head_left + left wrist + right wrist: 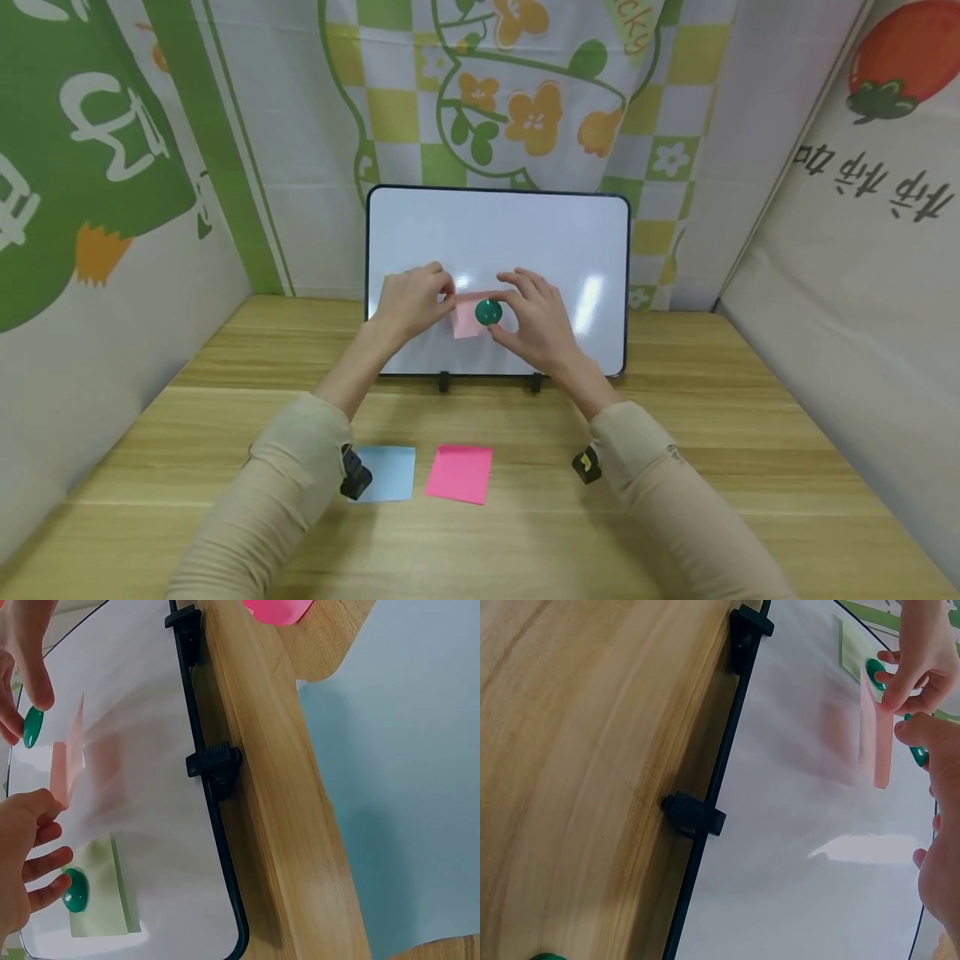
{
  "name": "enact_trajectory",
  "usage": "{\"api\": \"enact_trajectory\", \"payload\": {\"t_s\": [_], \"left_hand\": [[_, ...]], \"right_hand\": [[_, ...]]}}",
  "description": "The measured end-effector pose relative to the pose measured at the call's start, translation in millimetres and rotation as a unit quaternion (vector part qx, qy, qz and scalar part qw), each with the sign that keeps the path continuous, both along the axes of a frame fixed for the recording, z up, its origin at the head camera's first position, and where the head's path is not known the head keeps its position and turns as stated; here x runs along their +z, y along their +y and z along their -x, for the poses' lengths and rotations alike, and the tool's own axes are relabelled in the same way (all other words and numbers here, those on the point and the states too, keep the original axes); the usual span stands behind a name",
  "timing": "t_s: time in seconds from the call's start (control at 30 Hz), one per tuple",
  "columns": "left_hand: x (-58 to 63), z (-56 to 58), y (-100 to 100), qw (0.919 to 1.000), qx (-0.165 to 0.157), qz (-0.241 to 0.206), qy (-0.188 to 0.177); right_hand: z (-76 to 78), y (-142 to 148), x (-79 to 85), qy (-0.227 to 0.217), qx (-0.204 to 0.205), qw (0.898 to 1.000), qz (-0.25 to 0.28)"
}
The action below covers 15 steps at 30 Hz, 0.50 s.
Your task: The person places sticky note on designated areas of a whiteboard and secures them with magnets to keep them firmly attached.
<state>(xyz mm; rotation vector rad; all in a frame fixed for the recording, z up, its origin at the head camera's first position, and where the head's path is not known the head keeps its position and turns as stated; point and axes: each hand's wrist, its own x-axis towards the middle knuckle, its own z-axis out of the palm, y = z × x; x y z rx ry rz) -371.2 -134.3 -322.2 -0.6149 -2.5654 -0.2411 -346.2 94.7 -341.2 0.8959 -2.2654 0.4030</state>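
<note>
A light pink sticky note point(465, 323) is at the middle of the whiteboard point(427, 221). My left hand point(411, 302) pinches its upper left corner; the lower part stands away from the board in the left wrist view. My right hand point(542, 321) holds a round green magnet point(488, 312) between thumb and fingers, in front of the note's right side. A light green note point(101, 896) lies on the board near the left hand's lower fingers, with another green magnet point(76, 890) on it. In the head view the left hand hides that green note.
On the wooden table point(525, 550) lie a blue sticky note point(393, 473) and a bright pink one point(460, 473). Black clips point(444, 382) support the board's lower edge. Patterned curtains point(285, 150) surround the table. Part of a green object point(547, 956) shows at the right wrist view's bottom edge.
</note>
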Motion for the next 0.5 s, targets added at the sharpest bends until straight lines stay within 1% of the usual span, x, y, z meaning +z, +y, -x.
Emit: {"api": "enact_trajectory", "payload": {"t_s": [0.13, 0.5], "left_hand": [[0.1, 2.2, -1, 1.0, 0.002, 0.0, -0.001], [3.8, 4.1, -2, 1.0, 0.004, -0.002, 0.008]], "right_hand": [[2.4, -5, 0.9, -0.012, -0.016, 1.0, -0.006], [10.7, -16, 3.4, -0.023, -0.036, 0.999, -0.006]]}}
